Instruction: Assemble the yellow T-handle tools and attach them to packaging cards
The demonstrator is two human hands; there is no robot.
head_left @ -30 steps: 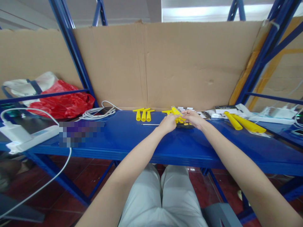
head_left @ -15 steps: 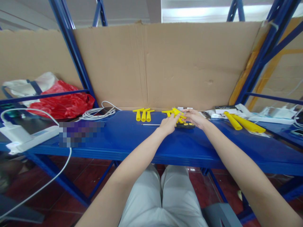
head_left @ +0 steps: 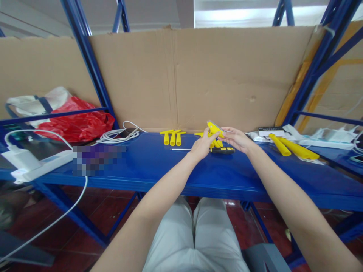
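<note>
Above the blue table, my left hand (head_left: 202, 146) pinches a yellow plastic scraper (head_left: 214, 129), tilted, with a pale strip along its upper edge. My right hand (head_left: 236, 139) is closed at the scraper's right end, its fingertips touching it; a thin pale piece shows by those fingers, too small to name. Below the hands lies a screwdriver (head_left: 224, 150) with a black and yellow handle, its metal shaft pointing left. More yellow T-shaped pieces (head_left: 217, 144) lie behind it, partly hidden by my hands. To the left, three similar yellow T-shaped pieces (head_left: 172, 138) stand in a row.
On the right, two long yellow tubes (head_left: 297, 148) lie near a small black and white box (head_left: 270, 131). A white power strip (head_left: 42, 166), a coiled white cable (head_left: 117, 136) and a red plastic bag (head_left: 76, 119) are on the left. A cardboard panel (head_left: 212, 79) closes the back.
Both hands have lifted the yellow scraper slightly and turned it, so its pale edge shows more. The screwdriver and the row of three pieces stay in place.
</note>
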